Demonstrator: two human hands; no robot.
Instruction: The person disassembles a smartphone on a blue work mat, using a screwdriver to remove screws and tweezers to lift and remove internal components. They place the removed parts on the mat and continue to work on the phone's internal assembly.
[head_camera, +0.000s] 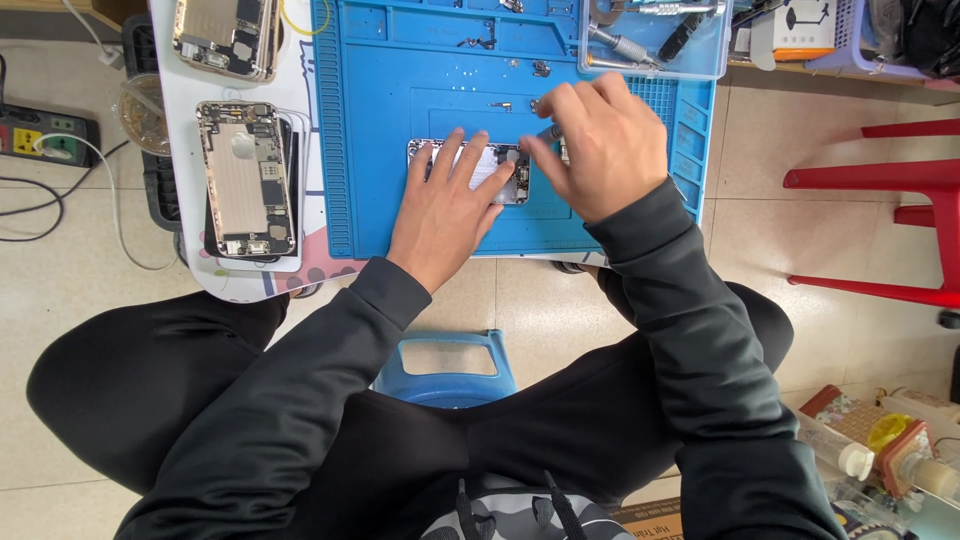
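An opened phone body (502, 170) lies on a blue repair mat (420, 80) on a small white table. My left hand (445, 212) rests flat on it, fingers spread, pinning it down. My right hand (600, 145) is closed around a thin screwdriver (549, 131) whose tip points at the phone's right end. Most of the phone is hidden under my hands. Small screws and parts (500, 105) lie on the mat just beyond the phone.
Two more opened phone shells (245, 178) (225, 35) lie on the table's left side. A clear tray of tools (650, 40) sits at the mat's far right. A red chair (890, 210) stands at right, a blue stool (445, 365) below me, a power strip (45, 132) at left.
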